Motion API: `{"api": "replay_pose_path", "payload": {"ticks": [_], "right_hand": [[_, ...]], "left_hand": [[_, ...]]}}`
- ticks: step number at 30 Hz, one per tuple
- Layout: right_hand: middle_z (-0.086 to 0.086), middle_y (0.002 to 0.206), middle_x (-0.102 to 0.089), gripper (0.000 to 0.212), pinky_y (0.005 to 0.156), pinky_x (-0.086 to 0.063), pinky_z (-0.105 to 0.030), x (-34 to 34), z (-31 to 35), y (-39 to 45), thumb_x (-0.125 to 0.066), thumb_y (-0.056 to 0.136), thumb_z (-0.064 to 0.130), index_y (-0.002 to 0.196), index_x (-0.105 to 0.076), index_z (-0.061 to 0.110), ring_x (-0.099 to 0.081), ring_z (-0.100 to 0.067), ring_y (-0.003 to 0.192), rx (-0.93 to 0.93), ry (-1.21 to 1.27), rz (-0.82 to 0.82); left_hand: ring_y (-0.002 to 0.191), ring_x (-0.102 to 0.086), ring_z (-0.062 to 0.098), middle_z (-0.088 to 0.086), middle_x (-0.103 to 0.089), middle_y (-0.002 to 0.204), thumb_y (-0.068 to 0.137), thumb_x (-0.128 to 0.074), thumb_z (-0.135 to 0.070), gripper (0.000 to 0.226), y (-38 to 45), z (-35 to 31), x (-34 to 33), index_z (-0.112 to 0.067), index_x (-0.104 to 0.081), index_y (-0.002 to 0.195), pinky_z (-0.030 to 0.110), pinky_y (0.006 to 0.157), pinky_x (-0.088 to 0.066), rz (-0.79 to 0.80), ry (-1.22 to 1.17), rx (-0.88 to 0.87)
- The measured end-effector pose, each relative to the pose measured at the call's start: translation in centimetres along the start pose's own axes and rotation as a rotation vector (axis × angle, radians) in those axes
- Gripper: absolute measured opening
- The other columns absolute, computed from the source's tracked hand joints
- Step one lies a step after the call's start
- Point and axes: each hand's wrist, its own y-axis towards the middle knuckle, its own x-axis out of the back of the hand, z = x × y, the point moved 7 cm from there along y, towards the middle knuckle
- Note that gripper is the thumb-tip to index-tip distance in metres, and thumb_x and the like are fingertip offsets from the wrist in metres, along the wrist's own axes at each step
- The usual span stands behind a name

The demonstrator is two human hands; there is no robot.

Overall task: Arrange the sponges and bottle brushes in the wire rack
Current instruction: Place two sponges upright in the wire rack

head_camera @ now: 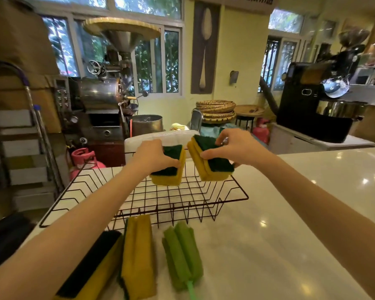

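Note:
A black wire rack (pixel 236 194) stands on the white counter. Above its far half my left hand (pixel 154 156) grips a yellow sponge with a dark green scrubbing face (pixel 171 169). My right hand (pixel 236 148) grips a stack of two such sponges (pixel 206 161), tilted, above the rack's far right corner. On the counter in front of the rack lie a dark-faced yellow sponge (pixel 91 269), two yellow sponges on edge (pixel 139 256) and a green foam bottle brush (pixel 182 254) with a light green handle.
The white counter (pixel 290 224) stretches to the right and forward. Behind the rack sits a white plastic box (pixel 160 135). Beyond the counter are a pink gas cylinder (pixel 82 156), a steel roasting machine (pixel 104 94), a ladder (pixel 30 126) and stacked baskets (pixel 215 109).

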Motion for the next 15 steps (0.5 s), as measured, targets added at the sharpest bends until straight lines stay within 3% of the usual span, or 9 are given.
{"api": "replay_pose_path", "payload": {"ticks": [5,10,15], "right_hand": [[-0.009,0.096,-0.059,0.057,0.075,-0.053,-0.034,-4.8,0.4,3.7,-0.071,0.067,0.050,0.102,-0.053,0.008,-0.057,-0.021,0.088,0.031,-0.202,0.009],[0.001,0.069,-0.045,0.043,0.066,-0.047,-0.031,-7.4,0.4,6.2,-0.070,0.071,0.046,0.088,-0.049,0.012,-0.052,-0.020,0.080,0.007,-0.276,0.066],[0.002,0.065,-0.039,0.041,0.064,-0.040,-0.031,-8.6,-0.4,7.6,-0.071,0.073,0.040,0.087,-0.043,0.013,-0.049,-0.020,0.079,-0.028,-0.307,0.095]], "left_hand": [[0.089,-0.054,0.021,0.009,-0.056,0.095,0.066,-0.073,-0.043,0.056,1.6,2.7,-2.8,-0.006,-0.053,0.104,0.031,0.072,-0.049,0.139,-0.019,0.125],[0.083,-0.052,0.023,0.010,-0.053,0.090,0.072,-0.068,-0.042,0.057,2.9,4.0,-4.6,-0.001,-0.053,0.109,0.031,0.071,-0.049,0.216,0.060,0.195],[0.079,-0.054,0.026,0.014,-0.052,0.089,0.077,-0.064,-0.040,0.056,3.3,4.6,-5.8,0.002,-0.051,0.110,0.033,0.071,-0.051,0.279,0.103,0.256]]}}
